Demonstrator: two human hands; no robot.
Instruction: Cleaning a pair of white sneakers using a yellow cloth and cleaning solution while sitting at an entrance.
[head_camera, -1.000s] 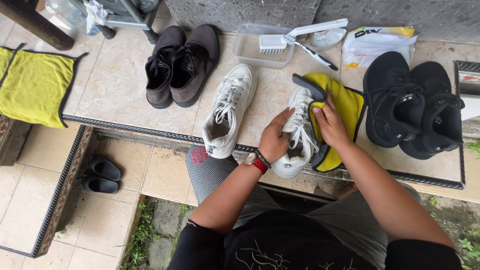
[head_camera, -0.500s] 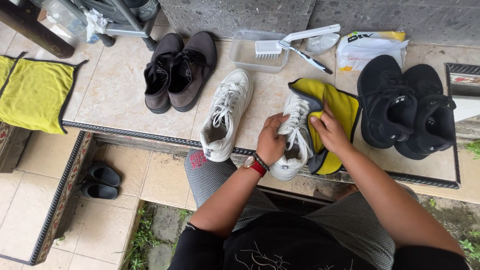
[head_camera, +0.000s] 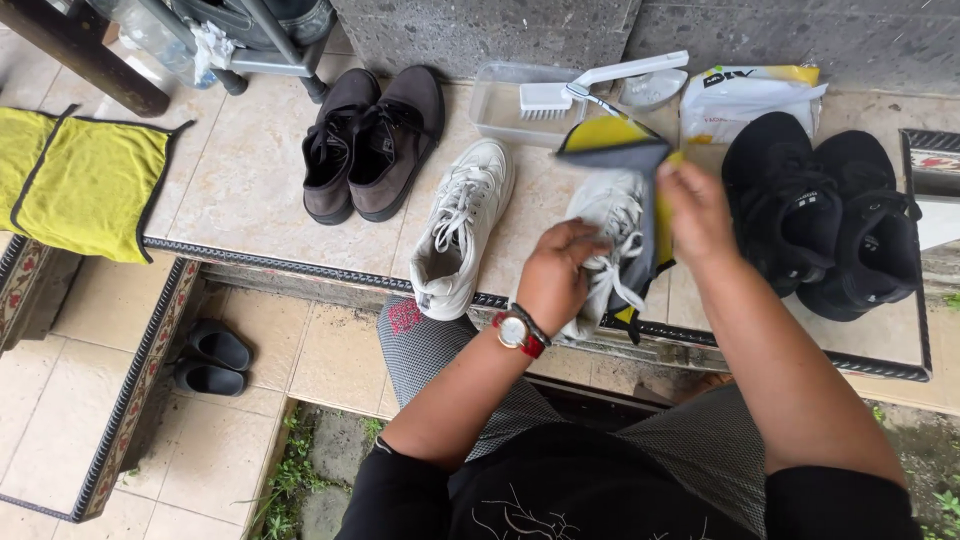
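The left hand (head_camera: 556, 275) grips a white sneaker (head_camera: 608, 240) while the right hand (head_camera: 695, 212) pinches a yellow cloth (head_camera: 615, 140) lifted above it. Wiping looks midway; the other white sneaker (head_camera: 462, 225) lies untouched just beside.

The tiled ledge (head_camera: 250, 190) carried brown shoes (head_camera: 375, 140) at 11 o'clock, black shoes (head_camera: 820, 215) at 3, a yellow cloth (head_camera: 85, 180) at 9.

White sneaker (head_camera: 610, 225) under raised yellow cloth (head_camera: 610, 135)
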